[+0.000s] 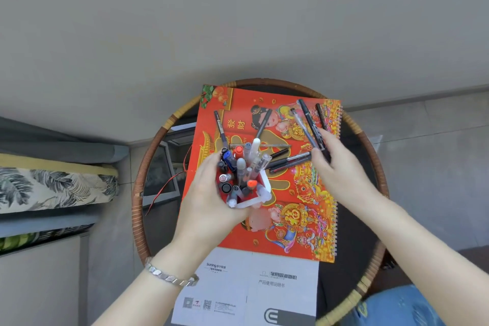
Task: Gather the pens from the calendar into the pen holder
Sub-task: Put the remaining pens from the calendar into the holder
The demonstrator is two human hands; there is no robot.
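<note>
A red spiral-bound calendar (pixel 304 193) lies on a round glass table. My left hand (pixel 209 198) grips a white pen holder (pixel 260 194) packed with several pens, held above the calendar's left half. My right hand (pixel 336 164) is closed on three pens (pixel 308 124) at the calendar's upper right; their ends fan out beyond my fingers. More pens lie loose on the calendar: one near its left edge (pixel 219 127), one slanted at the top middle (pixel 264 123), and a few dark ones (pixel 288 160) beside the holder.
The table has a rattan rim (pixel 148 164). A white instruction booklet (pixel 248 288) lies under the calendar's near edge. A sofa with a leaf-print cushion (pixel 53 182) stands to the left. A red wire (pixel 164 188) shows through the glass.
</note>
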